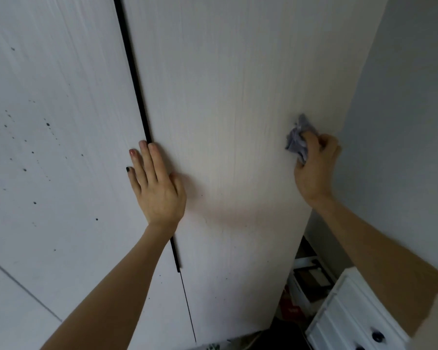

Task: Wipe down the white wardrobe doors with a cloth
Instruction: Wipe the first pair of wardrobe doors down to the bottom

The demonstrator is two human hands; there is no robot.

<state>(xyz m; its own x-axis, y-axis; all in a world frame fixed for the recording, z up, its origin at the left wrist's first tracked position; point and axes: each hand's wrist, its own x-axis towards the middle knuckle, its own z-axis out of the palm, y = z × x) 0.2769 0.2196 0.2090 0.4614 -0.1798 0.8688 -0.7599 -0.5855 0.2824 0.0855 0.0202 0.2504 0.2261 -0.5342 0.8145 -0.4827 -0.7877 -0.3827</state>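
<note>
My right hand (314, 168) grips the cloth (299, 141) on the right door (225, 97), left hand (157, 188) flat; the speckled left door (48, 122) remains.

Between your left hand (157, 188) and right hand (314, 168) the right door (225, 97) is bare. Just right of your right hand stands the wall (402, 122). Below it, a white drawer unit (352, 311) and boxes (306, 286) crowd the gap.

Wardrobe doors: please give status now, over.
Left hand flat across door gap. Right hand grips cloth on right door. Left door has dark spots. Nothing blocking.
</note>
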